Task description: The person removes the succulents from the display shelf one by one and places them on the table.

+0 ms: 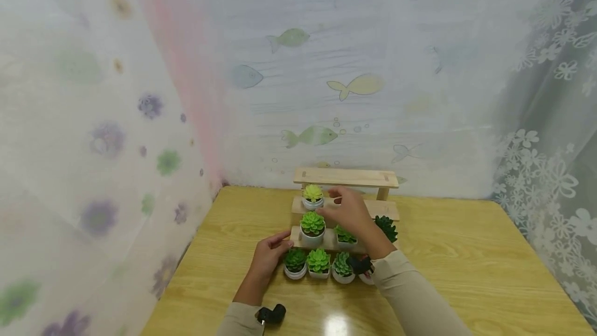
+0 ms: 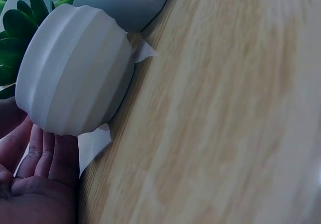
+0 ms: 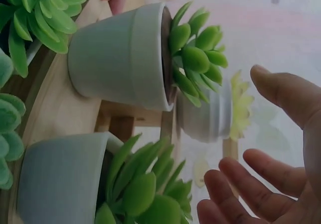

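Here we are, with the right hand held over the middle of a stepped shelf of pale, bare wood; its thumb and fingers are spread apart and grip nothing, just beside the yellow-green rosette succulent in a round white pot; that plant stands upright at the left end of the step below the top board, and the loose fingers look shaped to suit its rounded sides. Over on the left, we have the left hand touching the shelf's left end, presumably to keep the wood from sliding; whether its fingers close on the board we cannot tell.

One step nearer, we find the bright green succulent in a tapered white pot at the left, the leafy green plant in a squarish white pot beside it, and the dark green succulent off to the right; the steps seem meant to lift each row clear of the next. Nearest us runs a line of small white pots, starting with the dark green succulent in a ribbed round pot by the left hand; at the right end, the black wrist camera partly hides one more; the right forearm crosses above the lower steps, so those tall leaves crowd its way; a fish-printed white curtain hangs behind.
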### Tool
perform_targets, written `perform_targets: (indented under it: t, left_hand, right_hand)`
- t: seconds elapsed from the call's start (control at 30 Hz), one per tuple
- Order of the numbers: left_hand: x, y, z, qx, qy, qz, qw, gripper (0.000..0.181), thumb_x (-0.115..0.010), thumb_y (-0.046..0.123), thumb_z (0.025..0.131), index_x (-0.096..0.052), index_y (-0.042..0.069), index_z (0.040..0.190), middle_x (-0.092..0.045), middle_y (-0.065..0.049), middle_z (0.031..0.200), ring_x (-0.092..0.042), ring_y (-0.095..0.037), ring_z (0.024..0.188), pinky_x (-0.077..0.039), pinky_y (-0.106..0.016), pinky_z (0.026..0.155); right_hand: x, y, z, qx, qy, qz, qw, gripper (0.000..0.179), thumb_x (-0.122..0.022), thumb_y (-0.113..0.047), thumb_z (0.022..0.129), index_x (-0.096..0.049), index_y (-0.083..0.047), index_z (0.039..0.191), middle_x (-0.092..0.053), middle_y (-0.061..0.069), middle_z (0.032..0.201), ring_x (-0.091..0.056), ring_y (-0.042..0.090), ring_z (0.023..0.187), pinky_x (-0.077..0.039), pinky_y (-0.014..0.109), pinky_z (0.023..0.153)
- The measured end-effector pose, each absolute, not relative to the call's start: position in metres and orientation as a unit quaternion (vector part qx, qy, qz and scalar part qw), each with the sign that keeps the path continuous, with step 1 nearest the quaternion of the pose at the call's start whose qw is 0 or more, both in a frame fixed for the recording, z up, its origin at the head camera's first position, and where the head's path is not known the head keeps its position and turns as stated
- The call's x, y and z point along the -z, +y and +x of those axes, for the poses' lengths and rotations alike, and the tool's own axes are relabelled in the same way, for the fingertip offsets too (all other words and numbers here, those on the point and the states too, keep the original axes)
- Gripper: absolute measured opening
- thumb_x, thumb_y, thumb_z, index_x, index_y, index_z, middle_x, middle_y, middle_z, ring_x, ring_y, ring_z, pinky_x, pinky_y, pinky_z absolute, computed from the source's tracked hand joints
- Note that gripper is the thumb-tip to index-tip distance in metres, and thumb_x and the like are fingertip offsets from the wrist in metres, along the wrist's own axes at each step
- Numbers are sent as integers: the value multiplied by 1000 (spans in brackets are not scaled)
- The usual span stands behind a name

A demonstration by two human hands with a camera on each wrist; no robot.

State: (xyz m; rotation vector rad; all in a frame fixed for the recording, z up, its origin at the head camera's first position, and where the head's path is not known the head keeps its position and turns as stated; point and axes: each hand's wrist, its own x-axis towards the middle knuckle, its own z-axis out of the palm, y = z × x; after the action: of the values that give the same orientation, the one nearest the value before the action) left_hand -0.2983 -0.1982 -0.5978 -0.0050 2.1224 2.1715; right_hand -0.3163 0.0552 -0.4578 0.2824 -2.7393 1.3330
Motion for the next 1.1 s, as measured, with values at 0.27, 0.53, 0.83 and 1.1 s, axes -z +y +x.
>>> perform_targets:
  t: [0.27,0.53,0.83,1.1]
  left_hand:
    - [598,-197,-300,-712,700,-10,54,44,-76,19,96,-68,4,136,-79,-8,107,-73,-10,95,-58,-24,82]
    - [597,-196,-299,-714,698,-10,49,44,-76,16,96,-67,3,137,-78,-8,105,-72,-8,92,-58,-23,79]
    - [602,-198,-299,-719,693,-12,57,47,-76,18,96,-65,1,138,-77,-7,105,-72,-10,92,-58,-24,79]
    - [599,-199,-298,-713,699,-6,53,47,-76,21,96,-66,3,138,-77,-9,109,-72,-10,94,-58,-24,81]
  right_hand:
    - [461,46,-326,-426,-901,82,16,68,-83,-45,87,-61,-14,143,-63,8,142,-64,31,124,-57,51,94]
    - [462,40,-335,-419,-905,70,0,71,-82,-47,87,-60,-10,144,-65,12,138,-64,31,123,-56,51,95]
    - [460,34,-341,-372,-926,65,1,70,-85,-49,84,-65,-10,138,-67,11,134,-65,31,119,-56,51,95]
    - [458,26,-346,-310,-949,52,22,67,-82,-56,83,-69,-11,131,-71,7,123,-68,27,104,-57,48,83]
